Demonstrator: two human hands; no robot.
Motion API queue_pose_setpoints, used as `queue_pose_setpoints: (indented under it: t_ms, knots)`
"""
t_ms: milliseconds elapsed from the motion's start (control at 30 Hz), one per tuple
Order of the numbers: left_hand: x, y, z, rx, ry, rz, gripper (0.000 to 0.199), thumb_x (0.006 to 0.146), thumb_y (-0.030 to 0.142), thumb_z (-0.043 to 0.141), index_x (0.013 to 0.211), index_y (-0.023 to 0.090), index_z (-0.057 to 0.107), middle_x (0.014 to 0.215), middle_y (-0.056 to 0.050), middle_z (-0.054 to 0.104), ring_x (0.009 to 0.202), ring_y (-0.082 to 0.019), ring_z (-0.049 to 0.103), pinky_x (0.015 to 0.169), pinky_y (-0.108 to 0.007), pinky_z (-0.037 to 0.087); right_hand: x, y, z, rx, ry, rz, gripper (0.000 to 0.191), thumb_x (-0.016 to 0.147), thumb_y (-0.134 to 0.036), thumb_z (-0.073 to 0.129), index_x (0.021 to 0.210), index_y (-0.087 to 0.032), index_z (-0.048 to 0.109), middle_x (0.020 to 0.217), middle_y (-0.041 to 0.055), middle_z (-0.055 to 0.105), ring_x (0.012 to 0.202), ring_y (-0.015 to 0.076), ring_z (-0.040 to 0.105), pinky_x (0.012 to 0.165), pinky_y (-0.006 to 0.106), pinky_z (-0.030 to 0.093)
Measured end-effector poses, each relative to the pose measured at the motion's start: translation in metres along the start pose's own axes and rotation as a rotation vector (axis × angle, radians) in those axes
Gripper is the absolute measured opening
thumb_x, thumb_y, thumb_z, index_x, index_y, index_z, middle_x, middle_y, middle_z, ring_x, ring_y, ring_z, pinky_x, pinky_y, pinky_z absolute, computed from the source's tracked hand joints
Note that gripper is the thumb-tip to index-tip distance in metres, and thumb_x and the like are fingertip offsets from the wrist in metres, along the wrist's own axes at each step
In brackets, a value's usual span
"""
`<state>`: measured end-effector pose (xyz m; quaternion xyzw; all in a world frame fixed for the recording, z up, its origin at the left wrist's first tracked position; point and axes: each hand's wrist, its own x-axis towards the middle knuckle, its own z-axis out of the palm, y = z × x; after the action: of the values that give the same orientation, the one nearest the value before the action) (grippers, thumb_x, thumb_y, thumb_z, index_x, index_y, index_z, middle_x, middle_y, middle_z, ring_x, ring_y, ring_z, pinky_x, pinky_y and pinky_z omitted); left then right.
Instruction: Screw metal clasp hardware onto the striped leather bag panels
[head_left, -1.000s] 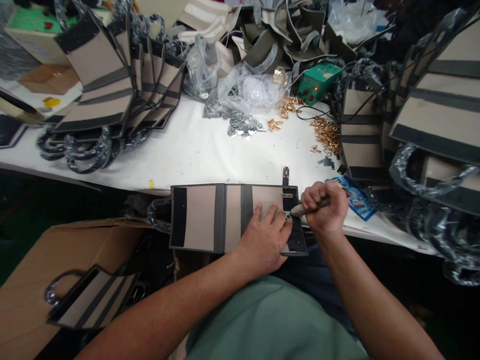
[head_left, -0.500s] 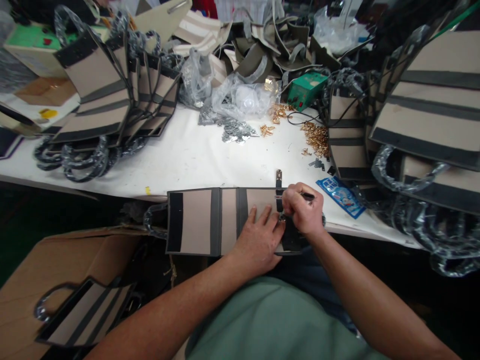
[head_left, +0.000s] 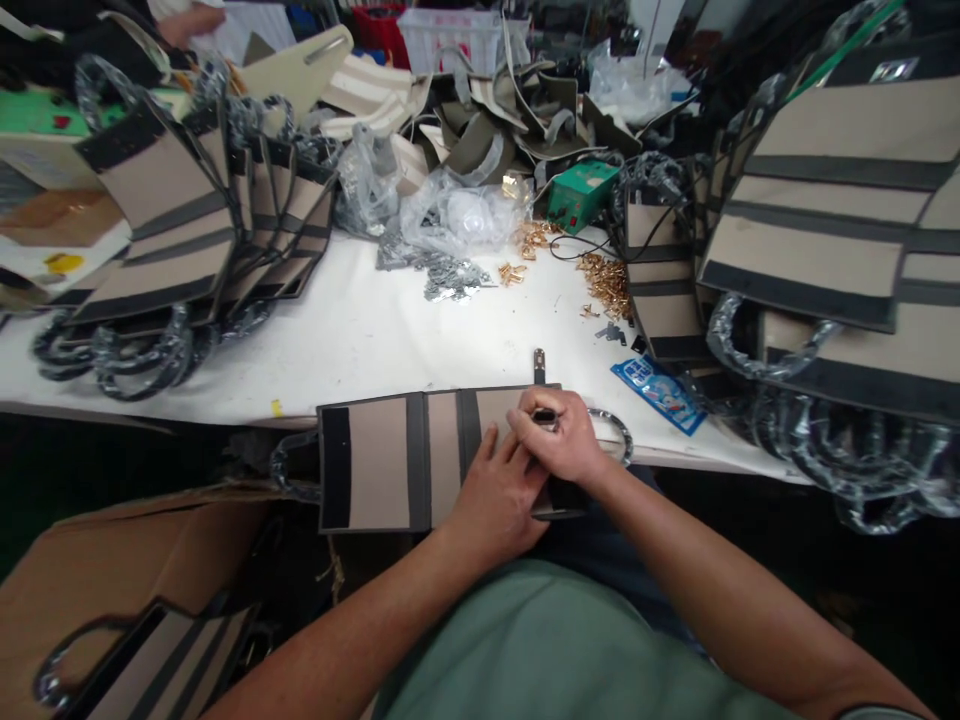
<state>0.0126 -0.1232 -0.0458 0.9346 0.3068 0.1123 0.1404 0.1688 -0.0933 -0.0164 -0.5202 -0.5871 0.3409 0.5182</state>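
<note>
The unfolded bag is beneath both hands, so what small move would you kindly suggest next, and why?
Perhaps press the dark-ended tool gently downward: the right hand grips it over the unfolded bag, and the left hand rests on the bag. The tool's tip is hidden.

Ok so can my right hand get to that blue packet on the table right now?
Probably yes: the blue packet lies uncovered on the white table, with just a wrapped handle beside the way. But your right hand grips a tool, which may hinder picking.
</note>
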Motion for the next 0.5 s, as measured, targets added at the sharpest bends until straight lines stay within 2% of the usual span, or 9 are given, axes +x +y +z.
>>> queue_pose_setpoints:
  t_ms: [133,200,333,433,500]
  knots:
    - [-0.007,-0.003,0.01,-0.033,0.081,0.015,0.054,0.087,0.042,0.065,0.136,0.019,0.06,0.142,-0.013,0.061,0.147,-0.035,0.039,0.127,-0.06,0.021,0.012,0.008,-0.007,0.267,0.059,0.146,0.037,0.091,-0.037,0.061,0.061,-0.022,0.045,0.049,-0.0065,0.044,0.043,0.0094,0.038,0.045,0.025,0.032]
    - [-0.008,-0.003,0.01,-0.03,0.081,0.016,0.053,0.087,0.04,0.063,0.135,0.018,0.061,0.139,-0.014,0.063,0.147,-0.035,0.04,0.127,-0.061,0.021,0.015,0.01,-0.01,0.348,0.075,0.147,0.04,0.092,-0.039,0.061,0.061,-0.023,0.042,0.048,-0.007,0.042,0.041,0.0092,0.036,0.043,0.025,0.031]
    - [-0.004,-0.001,0.005,-0.038,0.053,0.003,0.05,0.086,0.04,0.065,0.132,0.02,0.063,0.14,-0.013,0.061,0.144,-0.036,0.043,0.126,-0.062,0.022,0.016,-0.005,-0.003,0.18,-0.053,0.066,0.038,0.09,-0.036,0.062,0.059,-0.021,0.046,0.051,-0.0051,0.045,0.046,0.0092,0.04,0.049,0.025,0.034]
    - [-0.002,0.0,0.004,-0.058,0.073,-0.006,0.052,0.085,0.04,0.066,0.134,0.023,0.062,0.147,-0.013,0.056,0.145,-0.036,0.04,0.126,-0.062,0.022,0.015,-0.017,0.005,-0.002,-0.185,0.0,0.034,0.086,-0.03,0.06,0.057,-0.019,0.048,0.054,-0.0042,0.047,0.053,0.0089,0.041,0.054,0.024,0.034]
    - [-0.002,-0.001,0.005,-0.065,0.092,-0.01,0.055,0.085,0.04,0.066,0.136,0.023,0.06,0.15,-0.013,0.054,0.146,-0.036,0.038,0.127,-0.061,0.021,0.014,-0.019,0.008,-0.075,-0.222,-0.037,0.033,0.086,-0.029,0.059,0.057,-0.018,0.047,0.055,-0.0043,0.046,0.054,0.0085,0.04,0.054,0.023,0.034]
